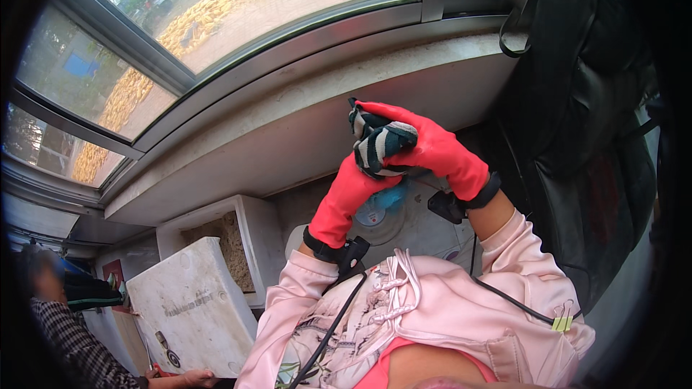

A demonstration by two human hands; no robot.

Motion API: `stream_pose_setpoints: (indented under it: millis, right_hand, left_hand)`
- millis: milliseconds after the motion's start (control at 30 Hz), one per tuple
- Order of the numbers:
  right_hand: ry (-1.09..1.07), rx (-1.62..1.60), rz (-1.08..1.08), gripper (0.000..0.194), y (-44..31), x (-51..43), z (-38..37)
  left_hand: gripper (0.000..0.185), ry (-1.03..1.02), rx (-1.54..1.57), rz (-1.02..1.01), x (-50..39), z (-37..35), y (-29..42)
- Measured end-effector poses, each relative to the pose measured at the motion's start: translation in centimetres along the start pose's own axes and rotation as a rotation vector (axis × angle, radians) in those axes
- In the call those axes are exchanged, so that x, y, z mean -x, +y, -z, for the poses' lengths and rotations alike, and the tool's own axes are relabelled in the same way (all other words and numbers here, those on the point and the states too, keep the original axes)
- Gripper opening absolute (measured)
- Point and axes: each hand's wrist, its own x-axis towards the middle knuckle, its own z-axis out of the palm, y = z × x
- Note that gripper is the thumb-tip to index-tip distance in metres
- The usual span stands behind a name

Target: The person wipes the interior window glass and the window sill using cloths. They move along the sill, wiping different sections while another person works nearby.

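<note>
Both of my hands are in red rubber gloves and meet in front of the windowsill wall. A crumpled dark green and white striped cloth (385, 143) is bunched between them. My left hand (361, 181) holds it from below, its fingers mostly hidden by the cloth. From the upper right, my right hand (432, 143) grips the same cloth, some fingers stretched along its top. Black straps with small dark devices sit at both wrists. Below the hands, partly covered by them, are a round pale disc (370, 216) and some blue mesh-like material (392, 196).
A white foam box (254, 248) with grainy brown contents stands at the lower left. Its loose-looking foam slab (189, 302) leans before it, near another person's hand (197, 378). A windowsill (324, 73) runs above. Black padded leather-like material (589, 119) is at right; black cables cross my clothing.
</note>
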Motion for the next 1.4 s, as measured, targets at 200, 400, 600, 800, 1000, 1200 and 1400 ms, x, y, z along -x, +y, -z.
stream_pose_setpoints:
  millis: [200, 400, 600, 800, 1000, 1200, 1400]
  right_hand:
    - [0.079, -0.102, 0.018, 0.050, -1.8, 0.6, 1.1]
    - [0.488, -0.060, 0.351, 0.041, -2.9, 0.1, 5.6]
    - [0.793, 0.074, 0.729, 0.047, -2.5, -6.8, 13.0]
    - [0.979, 0.691, 0.513, 0.087, 3.1, -12.0, 11.3]
    - [0.589, 0.902, 0.561, 0.080, 4.4, -14.2, -0.5]
    - [0.243, 0.990, 0.523, 0.054, 4.1, -19.9, -13.1]
    - [0.055, 1.653, 0.769, 0.018, 4.6, -22.4, -17.7]
  left_hand:
    - [0.072, -0.193, 0.488, 0.186, 0.1, -0.2, 2.5]
    - [0.070, 0.022, 0.492, 0.178, 0.2, 0.6, 2.9]
    - [0.056, 0.032, 0.576, 0.316, -0.2, -0.1, 0.5]
    - [0.056, -0.088, 0.248, 0.368, -0.5, -1.4, -1.6]
    - [0.057, -0.249, -0.234, 0.554, 0.1, -1.4, -1.8]
    - [0.043, -0.376, -0.447, 0.594, 1.5, -0.2, -4.7]
    - [0.054, -0.104, -0.372, 0.179, 3.0, 0.4, -6.2]
